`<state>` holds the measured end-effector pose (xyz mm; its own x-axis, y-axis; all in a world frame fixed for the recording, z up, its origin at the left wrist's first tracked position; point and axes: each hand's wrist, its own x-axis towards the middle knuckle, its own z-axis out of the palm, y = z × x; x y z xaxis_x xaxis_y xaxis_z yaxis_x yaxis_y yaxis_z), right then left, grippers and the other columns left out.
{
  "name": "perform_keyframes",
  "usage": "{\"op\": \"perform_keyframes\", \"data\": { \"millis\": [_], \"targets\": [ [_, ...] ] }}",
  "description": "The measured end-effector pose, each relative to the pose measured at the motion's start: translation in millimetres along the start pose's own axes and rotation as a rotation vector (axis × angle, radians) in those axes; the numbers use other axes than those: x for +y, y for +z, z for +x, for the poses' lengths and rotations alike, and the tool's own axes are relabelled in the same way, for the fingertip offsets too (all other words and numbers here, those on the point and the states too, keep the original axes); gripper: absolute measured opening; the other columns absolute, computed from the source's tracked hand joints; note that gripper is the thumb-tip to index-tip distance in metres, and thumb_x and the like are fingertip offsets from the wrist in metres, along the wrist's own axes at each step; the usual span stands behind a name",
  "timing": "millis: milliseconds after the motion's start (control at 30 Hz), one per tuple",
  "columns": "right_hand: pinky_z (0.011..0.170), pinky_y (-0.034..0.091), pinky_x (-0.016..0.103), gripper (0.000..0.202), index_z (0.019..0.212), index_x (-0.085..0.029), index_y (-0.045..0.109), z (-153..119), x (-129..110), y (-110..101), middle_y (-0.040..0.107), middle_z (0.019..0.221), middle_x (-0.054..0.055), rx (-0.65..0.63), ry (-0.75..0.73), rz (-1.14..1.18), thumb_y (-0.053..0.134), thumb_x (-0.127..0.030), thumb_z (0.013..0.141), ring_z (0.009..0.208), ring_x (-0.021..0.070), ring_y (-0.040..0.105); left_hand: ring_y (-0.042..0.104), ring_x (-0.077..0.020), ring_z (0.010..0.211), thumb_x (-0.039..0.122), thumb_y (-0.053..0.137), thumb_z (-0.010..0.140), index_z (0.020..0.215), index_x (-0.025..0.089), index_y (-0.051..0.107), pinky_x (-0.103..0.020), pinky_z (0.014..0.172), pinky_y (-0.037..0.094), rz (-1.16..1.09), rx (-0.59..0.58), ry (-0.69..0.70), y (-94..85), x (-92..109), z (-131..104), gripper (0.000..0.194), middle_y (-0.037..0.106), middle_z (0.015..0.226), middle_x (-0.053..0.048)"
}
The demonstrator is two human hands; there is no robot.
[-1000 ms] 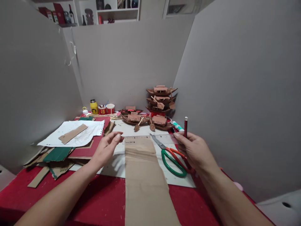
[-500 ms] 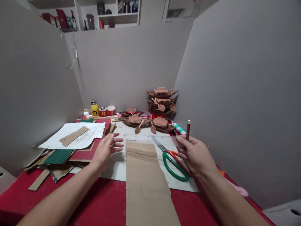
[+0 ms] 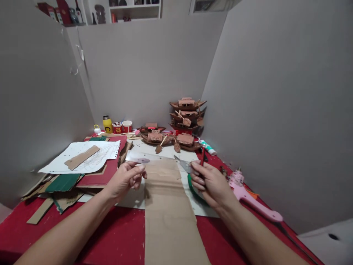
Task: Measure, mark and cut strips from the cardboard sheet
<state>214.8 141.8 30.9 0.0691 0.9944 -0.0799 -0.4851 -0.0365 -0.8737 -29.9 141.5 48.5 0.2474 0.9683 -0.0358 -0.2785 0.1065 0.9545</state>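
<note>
The right hand (image 3: 213, 184) grips a pencil (image 3: 203, 155) and one end of the clear ruler (image 3: 161, 162), which spans the cardboard (image 3: 171, 221); the left hand (image 3: 122, 180) curls near its other end, gripping or not I cannot tell. At the back of the counter (image 3: 121, 235), beside a bottle (image 3: 107, 126), one red cup (image 3: 117, 129) holds dark stuff; the other cup's (image 3: 127, 127) bottom is hidden

A clear ruler (image 3: 162, 162) (its markings too blurred to read) stretches crosswise over the far part of a long brown cardboard strip (image 3: 171, 217), which is creased there and uneven along its right edge. A red pencil (image 3: 203, 155) points up, nearly upright, near the ruler's right end.
</note>
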Motion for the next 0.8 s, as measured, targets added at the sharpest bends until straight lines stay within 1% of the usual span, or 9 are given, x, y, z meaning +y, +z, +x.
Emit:
{"op": "perform_keyframes", "data": {
  "millis": [100, 167, 233, 300, 367, 433, 500, 667, 800],
  "targets": [
    [0.033, 0.014, 0.014, 0.045, 0.075, -0.02, 0.051, -1.8, 7.9, 3.4, 0.036, 0.05, -0.013, -0.06, 0.0, -0.137, 0.084, -0.046, 0.057, 0.035, 0.0012, 0.022, 0.044, -0.0047, 0.04, 0.041, 0.08, 0.069, 0.069, 0.012, 0.063, -0.019, 0.041, 0.033, 0.011, 0.013, -0.001, 2.0, -3.5, 0.0, 0.034, 0.064, 0.064, -0.003],
    [0.034, 0.013, 0.017, 0.042, 0.075, -0.02, 0.052, -0.2, 8.1, 1.4, 0.04, 0.052, -0.011, -0.122, -0.012, -0.273, 0.076, -0.052, 0.063, 0.036, 0.0024, 0.021, 0.043, -0.0048, 0.04, 0.043, 0.08, 0.069, 0.072, 0.013, 0.064, -0.018, 0.041, 0.034, -0.004, 0.052, 0.012, 1.0, -4.6, 2.5, 0.034, 0.062, 0.061, 0.0],
    [0.037, 0.018, 0.019, 0.038, 0.074, -0.018, 0.057, 3.3, 2.9, -4.7, 0.048, 0.055, -0.006, -0.132, -0.099, -0.45, 0.067, -0.055, 0.072, 0.038, 0.0045, 0.027, 0.041, -0.004, 0.04, 0.04, 0.081, 0.067, 0.076, 0.014, 0.064, -0.017, 0.04, 0.032, -0.028, 0.099, 0.028, -0.7, -4.2, 5.9, 0.032, 0.06, 0.059, 0.002],
    [0.044, 0.03, 0.022, 0.035, 0.075, -0.017, 0.062, 7.4, -6.3, -13.4, 0.057, 0.062, -0.001, -0.05, -0.27, -0.656, 0.061, -0.051, 0.079, 0.047, 0.0088, 0.042, 0.04, -0.0037, 0.041, 0.036, 0.082, 0.065, 0.076, 0.014, 0.063, -0.015, 0.04, 0.031, -0.053, 0.148, 0.043, -1.7, -2.9, 8.6, 0.031, 0.058, 0.057, 0.004],
    [0.058, 0.038, 0.025, 0.027, 0.082, -0.017, 0.065, 10.8, -15.3, -21.8, 0.064, 0.073, 0.003, 0.061, -0.411, -0.992, 0.058, -0.043, 0.084, 0.063, 0.0147, 0.055, 0.042, -0.0043, 0.042, 0.032, 0.083, 0.063, 0.075, 0.014, 0.063, -0.014, 0.04, 0.031, -0.072, 0.181, 0.048, -1.3, -1.6, 10.0, 0.03, 0.057, 0.055, 0.004],
    [0.067, 0.04, 0.028, 0.021, 0.091, -0.017, 0.066, 13.1, -19.9, -27.6, 0.069, 0.086, 0.007, 0.119, -0.427, -1.337, 0.057, -0.036, 0.086, 0.078, 0.0199, 0.061, 0.043, -0.0051, 0.042, 0.03, 0.084, 0.061, 0.073, 0.014, 0.063, -0.014, 0.039, 0.031, -0.075, 0.206, 0.047, 0.5, -0.7, 9.7, 0.029, 0.057, 0.053, 0.004],
    [0.071, 0.041, 0.03, 0.021, 0.096, -0.017, 0.067, 14.6, -17.7, -30.4, 0.07, 0.094, 0.009, 0.101, -0.387, -1.581, 0.058, -0.034, 0.085, 0.087, 0.0237, 0.063, 0.043, -0.0056, 0.042, 0.029, 0.084, 0.06, 0.07, 0.013, 0.063, -0.015, 0.038, 0.032, -0.067, 0.227, 0.046, 2.8, -0.5, 8.5, 0.029, 0.056, 0.052, 0.004],
    [0.073, 0.042, 0.032, 0.032, 0.109, -0.019, 0.064, 19.4, 2.3, -31.1, 0.067, 0.107, 0.012, 0.023, -0.327, -1.716, 0.063, -0.034, 0.081, 0.093, 0.028, 0.064, 0.043, -0.0057, 0.041, 0.032, 0.084, 0.061, 0.067, 0.015, 0.061, -0.016, 0.039, 0.034, -0.044, 0.252, 0.047, 2.7, -6.3, 8.6, 0.028, 0.057, 0.052, 0.004],
    [0.07, 0.042, 0.034, 0.032, 0.113, -0.018, 0.061, 24.8, 11.1, -30.9, 0.064, 0.11, 0.015, 0.094, -0.294, -1.779, 0.056, -0.033, 0.086, 0.09, 0.0304, 0.066, 0.045, -0.0065, 0.042, 0.033, 0.083, 0.063, 0.075, 0.014, 0.067, -0.016, 0.041, 0.036, -0.024, 0.239, 0.03, -2.1, -19.1, 12.5, 0.027, 0.058, 0.052, 0.003]
  ]
}}
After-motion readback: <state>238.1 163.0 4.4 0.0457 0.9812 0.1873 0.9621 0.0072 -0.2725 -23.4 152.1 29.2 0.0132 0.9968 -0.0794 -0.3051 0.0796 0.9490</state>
